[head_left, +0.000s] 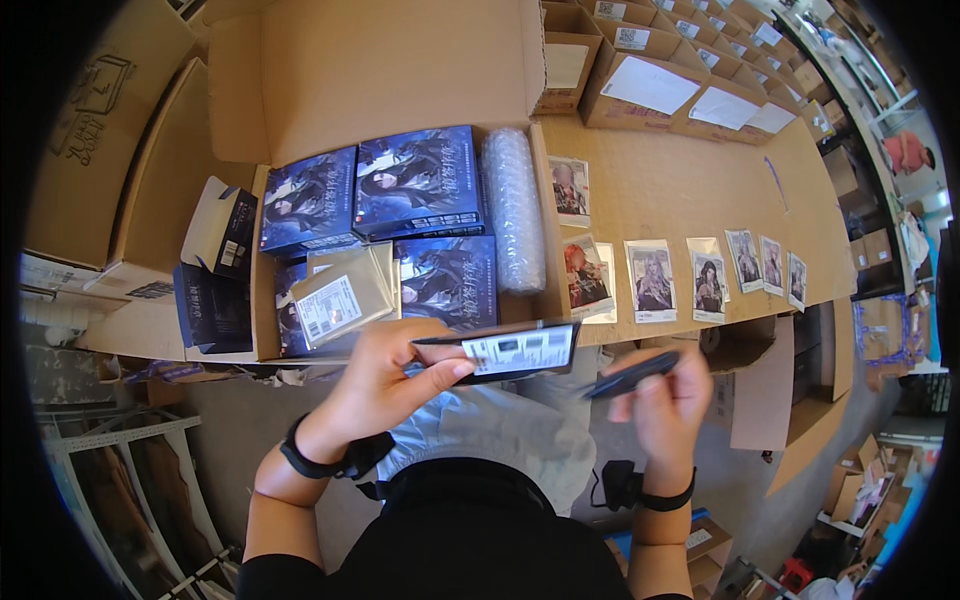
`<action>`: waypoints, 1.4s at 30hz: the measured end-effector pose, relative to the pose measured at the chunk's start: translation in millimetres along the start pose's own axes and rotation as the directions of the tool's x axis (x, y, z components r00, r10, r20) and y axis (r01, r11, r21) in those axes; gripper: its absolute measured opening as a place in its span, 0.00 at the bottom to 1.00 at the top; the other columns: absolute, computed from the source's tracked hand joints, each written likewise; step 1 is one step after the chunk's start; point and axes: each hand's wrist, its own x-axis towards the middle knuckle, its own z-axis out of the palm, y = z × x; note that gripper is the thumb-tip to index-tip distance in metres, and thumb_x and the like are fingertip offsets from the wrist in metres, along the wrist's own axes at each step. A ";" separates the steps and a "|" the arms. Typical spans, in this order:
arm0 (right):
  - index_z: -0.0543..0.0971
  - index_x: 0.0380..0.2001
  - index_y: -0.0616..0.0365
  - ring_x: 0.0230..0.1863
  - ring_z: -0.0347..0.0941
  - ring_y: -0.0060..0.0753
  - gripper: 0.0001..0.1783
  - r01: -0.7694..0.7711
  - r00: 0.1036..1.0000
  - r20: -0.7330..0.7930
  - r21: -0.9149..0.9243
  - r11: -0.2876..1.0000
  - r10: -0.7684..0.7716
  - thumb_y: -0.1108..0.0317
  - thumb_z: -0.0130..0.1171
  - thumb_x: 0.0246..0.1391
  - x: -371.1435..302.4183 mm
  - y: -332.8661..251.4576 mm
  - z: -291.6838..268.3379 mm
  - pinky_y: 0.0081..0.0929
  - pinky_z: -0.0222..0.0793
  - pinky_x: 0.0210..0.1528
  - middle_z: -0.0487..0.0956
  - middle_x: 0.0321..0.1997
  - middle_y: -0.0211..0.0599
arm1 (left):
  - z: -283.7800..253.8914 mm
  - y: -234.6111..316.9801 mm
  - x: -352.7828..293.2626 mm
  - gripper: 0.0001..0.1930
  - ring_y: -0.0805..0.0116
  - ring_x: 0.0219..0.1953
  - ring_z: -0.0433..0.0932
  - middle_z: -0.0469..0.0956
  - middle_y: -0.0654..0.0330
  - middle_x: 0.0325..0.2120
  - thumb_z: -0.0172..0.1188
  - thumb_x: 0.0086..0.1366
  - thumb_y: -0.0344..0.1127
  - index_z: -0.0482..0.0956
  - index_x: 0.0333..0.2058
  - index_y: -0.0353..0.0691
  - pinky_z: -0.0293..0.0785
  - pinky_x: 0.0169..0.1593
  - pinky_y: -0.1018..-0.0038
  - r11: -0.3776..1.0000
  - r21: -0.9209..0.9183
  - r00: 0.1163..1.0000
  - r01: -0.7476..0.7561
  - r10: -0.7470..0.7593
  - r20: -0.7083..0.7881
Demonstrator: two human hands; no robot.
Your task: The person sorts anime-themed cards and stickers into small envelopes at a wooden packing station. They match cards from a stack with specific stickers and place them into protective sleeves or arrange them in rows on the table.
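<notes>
My left hand (392, 378) is closed round one end of a thin, flat dark packet (555, 350) with a white printed label, thumb on top. To its right my right hand (668, 405) grips a slim black tool (628, 376); motion blurs its tip, so its exact kind is unclear. The tool lies near the packet's right end, apparently apart from it. Just beyond the left hand, a large cardboard box (555, 200) holds blue illustrated boxes (415, 180), a bubble-wrap roll (515, 215) and several flat gold-toned packets (350, 290).
An opened dark blue carton (215, 300) stands left of the large box. On the table (690, 190) to the right lie several illustrated cards (650, 280), spread in a rough row. Cardboard bins (640, 90) with white labels line the far right. Tall cartons (150, 190) rise at the left.
</notes>
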 end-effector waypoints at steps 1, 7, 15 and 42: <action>0.65 0.34 0.64 0.14 0.66 0.22 0.09 0.030 0.999 -0.037 -0.041 0.999 -0.031 0.70 0.50 0.53 2.5 -6.1 -7.1 0.14 0.65 0.16 0.75 0.30 0.45 | -3.7 3.8 3.2 0.06 0.71 0.19 0.69 0.71 0.61 0.16 0.60 0.54 0.32 0.77 0.26 0.35 0.63 0.24 0.79 0.988 0.149 0.999 -0.050 0.047 0.025; 0.68 0.38 0.69 0.20 0.73 0.24 0.09 0.078 0.989 -0.112 -0.184 0.980 -0.100 0.79 0.48 0.52 12.6 -17.8 7.7 0.16 0.68 0.21 0.76 0.28 0.40 | -6.8 8.3 3.4 0.08 0.67 0.19 0.67 0.70 0.61 0.16 0.64 0.49 0.34 0.78 0.24 0.35 0.61 0.22 0.76 0.979 0.201 0.995 -0.027 0.006 0.103; 0.72 0.39 0.69 0.19 0.71 0.17 0.10 0.024 0.999 -0.018 -0.286 0.958 -0.030 0.78 0.50 0.51 15.8 -18.5 11.0 0.11 0.63 0.20 0.75 0.25 0.33 | -11.3 3.2 3.3 0.08 0.64 0.20 0.67 0.71 0.59 0.17 0.63 0.50 0.33 0.77 0.25 0.34 0.62 0.23 0.75 0.970 0.241 0.987 -0.041 0.002 0.161; 0.72 0.43 0.65 0.16 0.66 0.18 0.15 -0.051 0.948 0.224 -0.590 0.806 0.224 0.77 0.52 0.49 20.1 -20.4 18.6 0.16 0.61 0.19 0.70 0.18 0.34 | -9.2 -14.7 -0.3 0.10 0.76 0.17 0.67 0.70 0.62 0.14 0.61 0.54 0.36 0.76 0.24 0.33 0.61 0.21 0.79 0.987 -0.030 0.988 0.155 -0.155 0.007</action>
